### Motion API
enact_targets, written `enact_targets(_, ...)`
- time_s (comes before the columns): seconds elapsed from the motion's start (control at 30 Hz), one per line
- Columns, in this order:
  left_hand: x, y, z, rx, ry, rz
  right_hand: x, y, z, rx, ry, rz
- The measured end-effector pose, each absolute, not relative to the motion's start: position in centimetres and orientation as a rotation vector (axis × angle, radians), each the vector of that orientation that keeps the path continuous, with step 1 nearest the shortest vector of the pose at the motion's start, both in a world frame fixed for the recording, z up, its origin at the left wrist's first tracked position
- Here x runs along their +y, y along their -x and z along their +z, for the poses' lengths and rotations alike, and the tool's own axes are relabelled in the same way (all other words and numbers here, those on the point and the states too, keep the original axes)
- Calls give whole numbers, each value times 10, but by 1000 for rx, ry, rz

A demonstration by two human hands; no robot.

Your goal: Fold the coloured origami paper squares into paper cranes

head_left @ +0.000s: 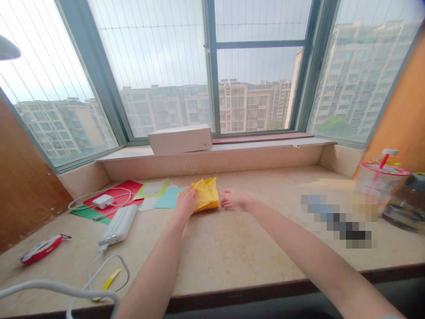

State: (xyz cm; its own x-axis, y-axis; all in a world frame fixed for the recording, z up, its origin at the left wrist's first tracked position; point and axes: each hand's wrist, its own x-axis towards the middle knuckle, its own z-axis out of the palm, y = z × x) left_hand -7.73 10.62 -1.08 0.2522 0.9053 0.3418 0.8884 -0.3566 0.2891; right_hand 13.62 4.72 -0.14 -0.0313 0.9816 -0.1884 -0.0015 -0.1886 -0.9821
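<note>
A crumpled yellow folded paper piece (208, 194), perhaps a paper bag, lies near the middle of the counter, its upper edge uneven. My left hand (187, 200) grips its left side, with the fingers over the top. Just off its right edge is my right hand (233, 198), low over the counter with fingers curled together. Anything between those fingers is too small to make out. Beside my left hand a light blue sheet (167, 198) lies flat, partly under a yellow-green sheet (152, 189).
Red paper (123, 187), a white charger (102, 201), a power bank (118, 225) with cables and a red-and-white object (43, 249) are at left. A white box (181, 141) sits on the sill. A red-strawed cup (378, 181) and dark container (407, 206) stand right, near a pixelated patch.
</note>
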Motion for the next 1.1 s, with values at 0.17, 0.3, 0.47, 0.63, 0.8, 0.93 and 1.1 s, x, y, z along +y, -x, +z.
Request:
enact_targets(0.17, 115, 83, -22, 1786, -2347, 699, 65, -106, 4, -1093, 1291, 1505)
enact_targets(0.3, 124, 85, -26, 1807, -2261, 708, 79, -91, 7, -1027, 1342, 1511)
enact_targets(0.47, 127, 88, -28, 1799, -2189, 735, 90, -73, 12, -1027, 1426, 1494)
enact_targets(0.63, 125, 89, -27, 1751, -2141, 795, 91, -56, 18, -1079, 1431, 1452)
enact_targets(0.8, 120, 86, -23, 1660, -2123, 909, 85, -47, 24, -1126, 1283, 1458)
enact_targets(0.93, 117, 79, -17, 1622, -2086, 1057, 71, -59, 24, -1119, 1138, 1359)
enact_targets(1.1, 105, 62, -9, 1556, -1936, 1274, 42, -116, 22, -1123, 949, 1220)
